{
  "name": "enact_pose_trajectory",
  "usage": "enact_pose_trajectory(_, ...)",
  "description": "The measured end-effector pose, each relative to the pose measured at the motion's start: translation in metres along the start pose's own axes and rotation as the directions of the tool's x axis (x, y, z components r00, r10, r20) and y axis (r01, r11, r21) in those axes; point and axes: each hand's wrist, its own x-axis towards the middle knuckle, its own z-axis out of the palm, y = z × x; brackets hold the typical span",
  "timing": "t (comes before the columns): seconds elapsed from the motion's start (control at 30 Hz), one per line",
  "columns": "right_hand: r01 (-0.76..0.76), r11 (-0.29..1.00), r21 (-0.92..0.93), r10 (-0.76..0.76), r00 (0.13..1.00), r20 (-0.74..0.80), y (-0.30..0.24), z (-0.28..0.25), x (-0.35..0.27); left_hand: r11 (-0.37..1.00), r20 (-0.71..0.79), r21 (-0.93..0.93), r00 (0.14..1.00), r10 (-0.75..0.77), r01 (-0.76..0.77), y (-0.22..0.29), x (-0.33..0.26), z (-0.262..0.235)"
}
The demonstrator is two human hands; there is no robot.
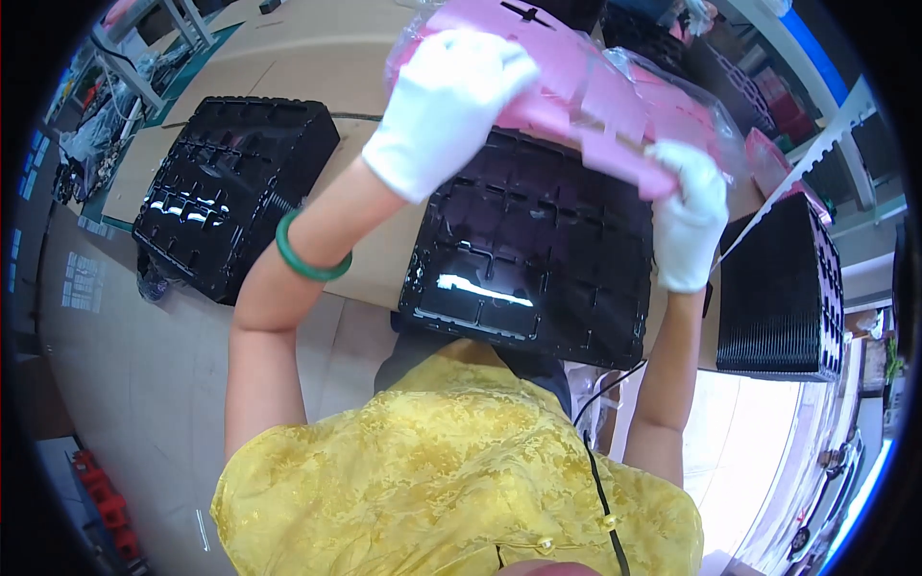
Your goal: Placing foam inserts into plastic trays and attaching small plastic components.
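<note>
A pink foam sheet (615, 161) with notched edges stretches between my white-gloved hands, above the far part of a black plastic tray (538, 245). My left hand (447, 110) is closed at the sheet's left end, though blur and the glove hide the exact fingertips. At its right end, my right hand (690, 211) has its fingers closed round the edge. The black tray lies in front of my body and has raised ribs and shallow recesses. Behind the held sheet lies a pile of pink foam sheets (567, 43) in clear plastic, one with a cross-shaped cutout.
On the left of the brown work surface (254, 82) stands a stack of black trays (226, 187). Another tall stack of black trays (776, 288) stands at the right. A thin black cord (597, 470) hangs across my yellow top.
</note>
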Motion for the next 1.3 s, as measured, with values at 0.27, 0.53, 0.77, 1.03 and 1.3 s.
enact_pose_trajectory(0.27,-0.114,0.993,-0.001,0.108,0.937,0.332,-0.027,-0.032,-0.13,0.975,0.401,-0.214,0.904,0.148,-0.065,0.081,-0.09,-0.039)
enact_pose_trajectory(0.53,-0.207,0.978,-0.024,0.202,0.908,0.367,-0.03,-0.035,-0.166,0.952,0.584,-0.276,0.81,0.057,0.133,0.096,-0.117,-0.045)
enact_pose_trajectory(0.77,-0.554,0.827,-0.093,0.553,0.774,0.307,-0.041,-0.047,-0.176,0.959,0.551,-0.186,0.831,-0.077,0.212,0.096,-0.118,-0.052)
enact_pose_trajectory(1.03,-0.319,0.923,-0.214,0.362,0.908,0.209,-0.094,-0.024,-0.147,0.972,0.424,-0.134,0.898,-0.12,0.194,0.104,-0.066,-0.059)
enact_pose_trajectory(1.3,-0.405,0.912,-0.063,0.4,0.913,-0.078,-0.012,-0.053,-0.11,0.98,0.317,-0.098,0.939,-0.133,0.172,0.058,-0.022,-0.06)
